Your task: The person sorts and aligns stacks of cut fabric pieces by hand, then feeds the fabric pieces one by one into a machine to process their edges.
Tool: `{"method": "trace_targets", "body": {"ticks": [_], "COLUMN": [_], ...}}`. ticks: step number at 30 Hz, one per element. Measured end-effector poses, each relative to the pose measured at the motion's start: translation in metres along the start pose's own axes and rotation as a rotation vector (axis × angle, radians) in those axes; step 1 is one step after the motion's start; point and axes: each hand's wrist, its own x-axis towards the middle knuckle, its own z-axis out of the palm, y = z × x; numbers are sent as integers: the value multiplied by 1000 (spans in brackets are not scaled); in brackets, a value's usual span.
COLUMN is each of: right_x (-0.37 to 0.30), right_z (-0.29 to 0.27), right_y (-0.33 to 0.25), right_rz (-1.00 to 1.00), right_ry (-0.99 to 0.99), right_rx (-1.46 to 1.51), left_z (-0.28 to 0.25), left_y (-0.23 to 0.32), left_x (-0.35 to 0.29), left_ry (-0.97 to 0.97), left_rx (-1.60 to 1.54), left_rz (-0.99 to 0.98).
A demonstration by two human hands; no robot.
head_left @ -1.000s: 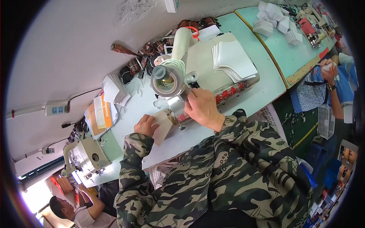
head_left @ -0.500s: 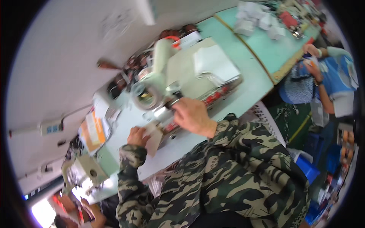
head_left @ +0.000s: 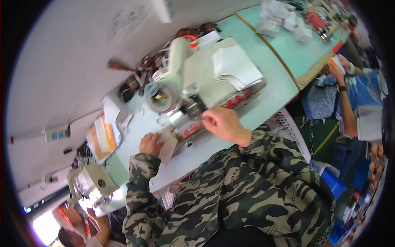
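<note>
My left hand point(head_left: 150, 145) is at the left edge of a flat pale tan piece point(head_left: 168, 149). Its fingers are bent and its thumb lies along the piece, which meets the front of a beige tabletop machine point(head_left: 175, 64). I cannot tell whether the piece is leather or card. The machine has a round, clear-looking guard point(head_left: 161, 96) and a shiny metal cylinder point(head_left: 177, 118) below it. My right hand point(head_left: 226, 126) is closed, fingers curled, just right of the machine's dark, silvery front part point(head_left: 194, 106). Whatever its fingertips may hold is hidden.
A stack of white cut sheets point(head_left: 234, 68) lies on the machine's flat top. Papers and an orange-and-tan packet point(head_left: 103, 138) lie to the left, near another beige machine point(head_left: 96, 183). White stacks point(head_left: 284, 18) sit on the far table. A person in blue point(head_left: 362, 94) works at right.
My right hand has drawn back from the machine's dark front part, toward the right and nearer to me. The left hand stays at the tan piece. The view has shifted slightly.
</note>
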Motion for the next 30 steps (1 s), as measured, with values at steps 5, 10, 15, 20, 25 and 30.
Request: {"method": "trace_targets", "body": {"ticks": [5, 10, 15, 20, 25, 30], "right_x": [-4, 1, 25, 32, 32, 22], "right_z": [-9, 6, 33, 45, 43, 10], "right_y": [-1, -12, -23, -18, -19, -34], "right_rz": [116, 79, -41, -44, -65, 81], "right_ry": [-84, -81, 82, 134, 48, 17], "right_rx": [143, -5, -190, -248, -252, -150], "left_z": [0, -2, -6, -3, -6, -68], "left_y": [-2, -1, 8, 5, 2, 9], "left_x": [0, 7, 11, 10, 13, 22], "left_ry": [57, -28, 42, -19, -31, -398], "left_rx": [4, -6, 30, 48, 68, -370], "left_rz": [43, 4, -39, -77, -84, -140]}}
